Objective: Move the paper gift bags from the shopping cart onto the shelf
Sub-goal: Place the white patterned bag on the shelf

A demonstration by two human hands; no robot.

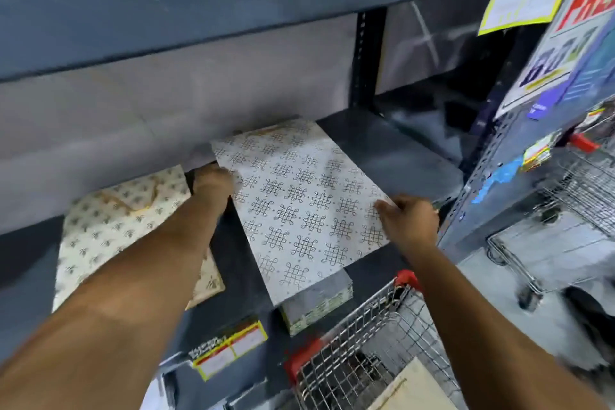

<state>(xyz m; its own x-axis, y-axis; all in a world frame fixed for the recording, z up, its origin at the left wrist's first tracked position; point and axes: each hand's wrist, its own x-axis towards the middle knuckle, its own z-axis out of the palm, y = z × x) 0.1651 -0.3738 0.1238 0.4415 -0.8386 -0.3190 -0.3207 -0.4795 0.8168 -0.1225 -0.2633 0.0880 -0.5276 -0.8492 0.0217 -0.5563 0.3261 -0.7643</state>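
A white paper gift bag (299,203) with a black knot pattern lies flat on the dark shelf (399,156), its near end sticking out over the shelf's front edge. My left hand (213,185) grips its far left edge. My right hand (407,221) pinches its right edge. A cream gift bag (113,226) with small leaf motifs and rope handles lies flat to the left, partly under my left forearm. The wire shopping cart (362,343) with red corners stands below; a tan bag corner (409,389) shows inside it.
A small stack of patterned bags (316,306) sits under the white bag's near end. An upper shelf board (199,10) hangs close overhead. A perforated upright with posters (519,160) stands at right, another wire cart (572,196) behind it. Price labels (229,349) mark the shelf edge.
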